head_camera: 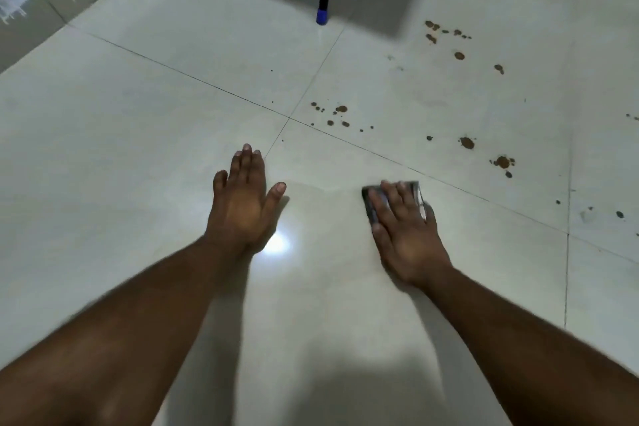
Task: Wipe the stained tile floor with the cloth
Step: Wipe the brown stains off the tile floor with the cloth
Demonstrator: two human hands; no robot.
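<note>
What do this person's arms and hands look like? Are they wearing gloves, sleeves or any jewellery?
Both forearms are bare, with no sleeves in view. The left hand and right hand wear no gloves, and no rings, watch or bracelets show. Fingernails are short and unpainted.

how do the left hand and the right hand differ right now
The left hand lies flat on bare tile floor; the right hand presses flat on a dark cloth. The right hand sits nearer the brown stains; the left hand is farther away. Both have straight fingers.
</note>
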